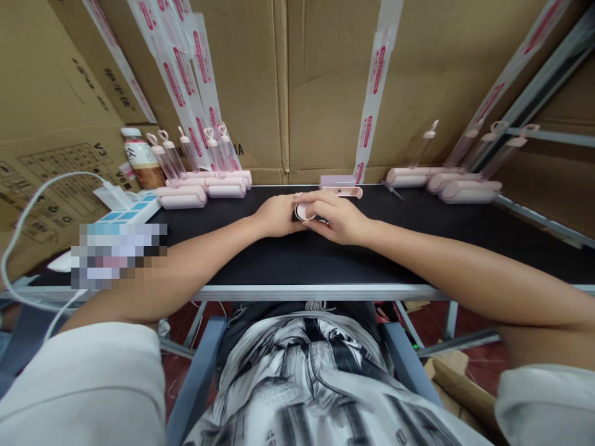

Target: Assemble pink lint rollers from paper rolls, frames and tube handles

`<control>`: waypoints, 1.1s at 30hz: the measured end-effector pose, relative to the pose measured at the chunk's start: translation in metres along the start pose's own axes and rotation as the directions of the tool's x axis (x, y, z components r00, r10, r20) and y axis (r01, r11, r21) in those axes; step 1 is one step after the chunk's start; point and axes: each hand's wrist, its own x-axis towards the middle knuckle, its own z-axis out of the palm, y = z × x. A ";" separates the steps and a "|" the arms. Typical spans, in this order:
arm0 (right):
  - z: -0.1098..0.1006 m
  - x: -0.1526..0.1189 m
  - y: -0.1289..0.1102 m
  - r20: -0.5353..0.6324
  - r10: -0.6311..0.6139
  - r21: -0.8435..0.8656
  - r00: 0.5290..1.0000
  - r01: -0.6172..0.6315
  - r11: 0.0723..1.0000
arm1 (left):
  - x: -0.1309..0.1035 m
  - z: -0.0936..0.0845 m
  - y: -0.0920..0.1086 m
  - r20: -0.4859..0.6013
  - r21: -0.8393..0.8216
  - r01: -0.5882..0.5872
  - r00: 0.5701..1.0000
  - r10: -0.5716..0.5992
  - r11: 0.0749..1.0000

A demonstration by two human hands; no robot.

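My left hand (275,217) and my right hand (343,218) meet above the middle of the black table top (325,263). Between them is a small round pale-pink piece (304,212) with a dark, gold-edged rim. The left fingers curl around it, and the right thumb and fingers grip its near side. Whatever lies behind it is hidden by my hands. Just beyond them rests a pale-pink trough-like part (343,192), beside a lilac-pink block (335,181).
Several pink cylinders (181,197) with clear stems and looped tops stand at the back left, and similar pink cylinders (471,192) at the back right. A thin pointed tool (394,191) lies nearby. Left are a bottle (143,162), a power strip (134,210) and a white cable (19,238).
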 end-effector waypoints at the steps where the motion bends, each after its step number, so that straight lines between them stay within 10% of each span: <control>1: 0.000 0.000 0.000 -0.002 -0.012 -0.001 1.000 0.012 1.000 | 0.000 0.000 0.000 0.005 0.011 -0.001 1.000 0.001 1.000; 33: 0.004 -0.002 0.015 -0.009 -0.098 0.066 0.995 0.098 0.993 | 0.002 0.008 -0.009 0.012 0.072 -0.087 0.996 0.087 0.994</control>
